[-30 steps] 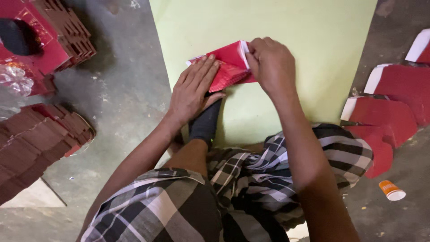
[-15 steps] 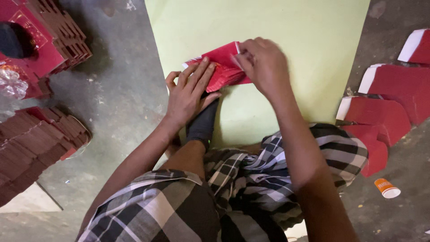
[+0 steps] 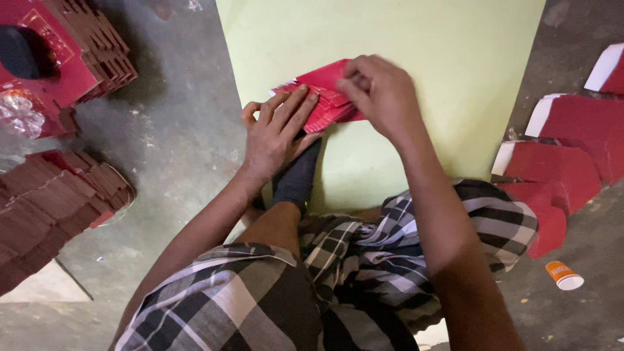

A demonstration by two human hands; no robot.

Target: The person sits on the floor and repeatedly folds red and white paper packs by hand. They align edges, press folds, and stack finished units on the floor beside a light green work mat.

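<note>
On the pale green sheet [image 3: 422,78], the red card stack [image 3: 325,104] now lies fanned out; left hand [image 3: 276,133] presses flat, fingers spread, right hand [image 3: 380,94] has shifted left, pinching the top card.

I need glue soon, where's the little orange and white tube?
The tube lies on the concrete floor at lower right of the head view, just below the red card sheets.

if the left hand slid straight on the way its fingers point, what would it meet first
The left hand already lies with its fingers on the red card stack, pointing up and right. Going on, it would push over that stack and probably meet the right hand next, though depth is unclear.
</note>
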